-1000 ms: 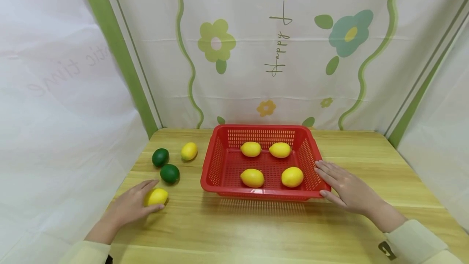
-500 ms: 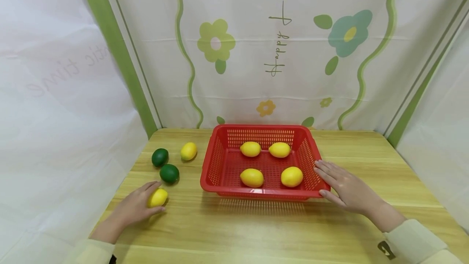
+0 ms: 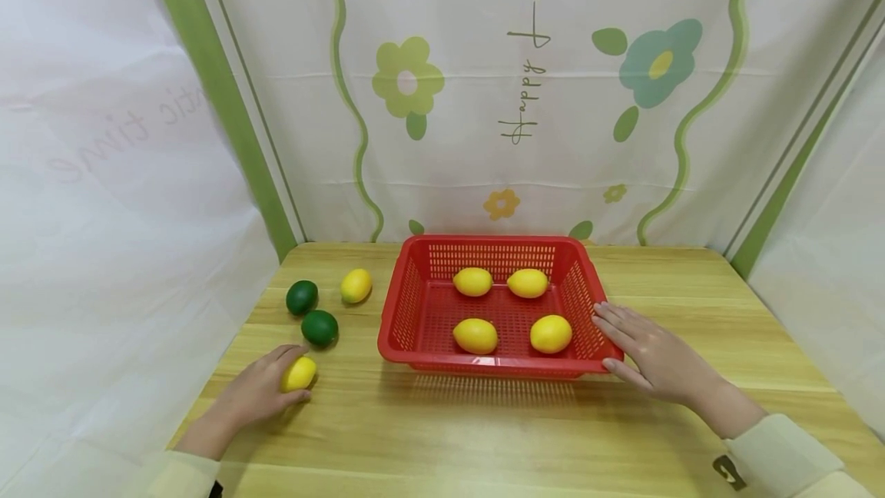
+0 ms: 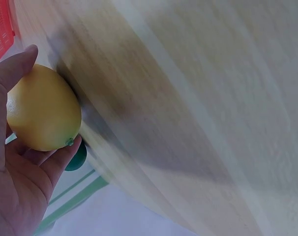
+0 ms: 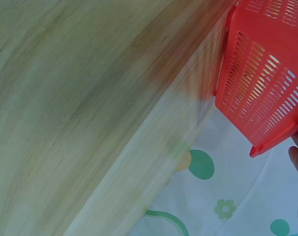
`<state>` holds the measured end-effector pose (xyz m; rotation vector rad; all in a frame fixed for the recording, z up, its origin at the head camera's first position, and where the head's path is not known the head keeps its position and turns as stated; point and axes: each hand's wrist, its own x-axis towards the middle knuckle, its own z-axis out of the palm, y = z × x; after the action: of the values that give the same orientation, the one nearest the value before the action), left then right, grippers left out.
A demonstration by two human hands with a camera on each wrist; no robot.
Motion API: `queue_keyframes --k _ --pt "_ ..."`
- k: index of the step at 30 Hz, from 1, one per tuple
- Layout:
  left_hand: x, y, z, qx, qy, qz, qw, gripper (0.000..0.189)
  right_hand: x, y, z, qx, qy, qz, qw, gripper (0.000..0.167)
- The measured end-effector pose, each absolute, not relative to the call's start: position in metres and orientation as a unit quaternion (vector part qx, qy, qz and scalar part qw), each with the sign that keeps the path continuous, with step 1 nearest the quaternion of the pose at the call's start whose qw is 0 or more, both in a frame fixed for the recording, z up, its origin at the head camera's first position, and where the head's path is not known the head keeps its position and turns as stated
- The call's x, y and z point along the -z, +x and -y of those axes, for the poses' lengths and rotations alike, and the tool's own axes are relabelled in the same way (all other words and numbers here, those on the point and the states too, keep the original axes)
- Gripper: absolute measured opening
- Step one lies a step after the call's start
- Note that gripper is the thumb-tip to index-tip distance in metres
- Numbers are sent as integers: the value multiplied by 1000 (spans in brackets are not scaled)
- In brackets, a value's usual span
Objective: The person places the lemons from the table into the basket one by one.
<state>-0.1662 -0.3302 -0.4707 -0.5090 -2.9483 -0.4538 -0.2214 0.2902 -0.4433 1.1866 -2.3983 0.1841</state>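
Note:
At the left of the table, my left hand (image 3: 259, 389) holds a yellow lemon (image 3: 299, 374) between thumb and fingers. The left wrist view shows that lemon (image 4: 45, 108) close up, its greenish tip by a fingertip and its shadow on the wood beside it. On the other side, my right hand (image 3: 657, 356) rests with straight fingers on the right rim of a red plastic basket (image 3: 484, 363). Part of its fingertips shows at the edge of the right wrist view, by the basket wall (image 5: 257, 88). Several lemons (image 3: 475, 336) lie spaced apart inside the basket.
Two dark green fruits (image 3: 319, 328) lie just beyond my left hand, with another lemon (image 3: 356, 285) to their right. The wooden table (image 3: 498, 444) ends at a white curtain (image 3: 463, 160) with printed flowers. More white cloth hangs on both sides.
My left hand has slid slightly right and closed more snugly around the lemon, which has shifted a little with it. The right hand and basket look unmoved.

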Motion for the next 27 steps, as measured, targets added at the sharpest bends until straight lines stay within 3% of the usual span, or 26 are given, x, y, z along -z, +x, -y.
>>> queue_keyframes --k 12,27 --pt "470 -166 329 151 -158 975 37 66 444 -221 -291 -65 427 873 225 62" --pt "471 -166 328 144 -168 974 48 61 444 -222 -291 -66 428 873 226 61"
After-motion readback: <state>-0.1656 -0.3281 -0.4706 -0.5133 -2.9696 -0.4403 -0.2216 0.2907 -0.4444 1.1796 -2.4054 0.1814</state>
